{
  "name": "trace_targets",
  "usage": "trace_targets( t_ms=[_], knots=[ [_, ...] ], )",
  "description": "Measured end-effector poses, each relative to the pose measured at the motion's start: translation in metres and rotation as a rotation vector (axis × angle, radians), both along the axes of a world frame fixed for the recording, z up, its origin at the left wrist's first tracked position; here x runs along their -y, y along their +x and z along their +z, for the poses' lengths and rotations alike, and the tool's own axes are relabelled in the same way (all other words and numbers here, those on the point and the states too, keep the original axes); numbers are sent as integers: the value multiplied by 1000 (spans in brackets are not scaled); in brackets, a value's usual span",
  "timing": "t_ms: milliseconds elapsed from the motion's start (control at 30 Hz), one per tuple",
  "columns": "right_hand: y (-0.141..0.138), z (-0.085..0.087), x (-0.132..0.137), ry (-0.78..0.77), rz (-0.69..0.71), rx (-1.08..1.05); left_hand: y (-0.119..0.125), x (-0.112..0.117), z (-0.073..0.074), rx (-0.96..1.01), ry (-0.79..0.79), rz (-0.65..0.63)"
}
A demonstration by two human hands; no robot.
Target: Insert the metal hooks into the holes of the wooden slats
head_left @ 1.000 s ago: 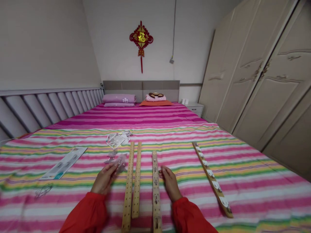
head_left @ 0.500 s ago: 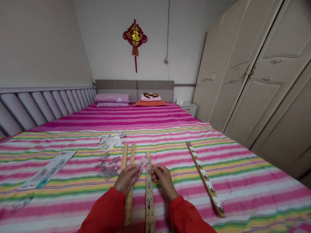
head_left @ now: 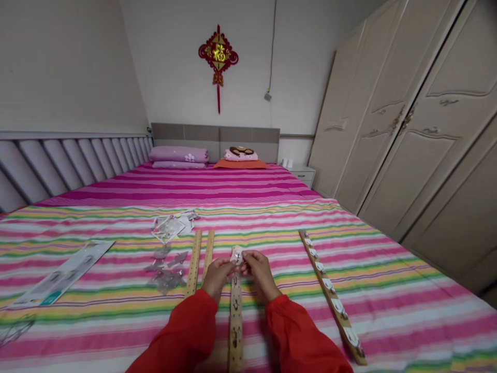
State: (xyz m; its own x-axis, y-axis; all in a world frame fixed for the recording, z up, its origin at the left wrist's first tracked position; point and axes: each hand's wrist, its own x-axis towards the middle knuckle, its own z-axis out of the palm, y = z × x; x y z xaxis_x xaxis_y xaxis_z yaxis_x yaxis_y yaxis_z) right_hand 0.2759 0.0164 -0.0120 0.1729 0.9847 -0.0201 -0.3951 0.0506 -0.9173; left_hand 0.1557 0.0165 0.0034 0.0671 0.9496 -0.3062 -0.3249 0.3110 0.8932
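Note:
My left hand (head_left: 217, 276) and my right hand (head_left: 259, 273) meet over the far end of a perforated wooden strip (head_left: 235, 321) lying on the striped bed. Both pinch a small clear adhesive hook (head_left: 236, 255) between their fingertips. Two more perforated strips (head_left: 199, 257) lie side by side just left of my left hand. A little heap of loose clear hooks (head_left: 166, 269) lies further left. Both sleeves are red.
A fourth wooden strip (head_left: 330, 290) fitted with several white hooks lies at the right. An empty hook card (head_left: 58, 274) lies at the left, torn packets (head_left: 171, 225) behind the hooks. A padded rail (head_left: 70, 166) runs along the left, wardrobes (head_left: 419, 140) at the right.
My left hand took a clear hook from the heap at the left and carried it right to the middle strip. My right hand rose to meet it. The view shifted slightly.

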Motion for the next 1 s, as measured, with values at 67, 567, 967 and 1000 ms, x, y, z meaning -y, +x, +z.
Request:
trace_targets(
  t_ms=[67,567,967,1000],
  knots=[
    [2,1,-8,-8,-30,-5,1,-7,0,-37,26,-11],
    [4,4,-51,-3,-26,23,-4,-49,-4,-209,161,-48],
    [7,0,-58,2,12,50,-8,-58,-10,-260,168,-1],
    [7,0,-57,3,9,50,-8,-57,-9,-248,172,3]
  ],
)
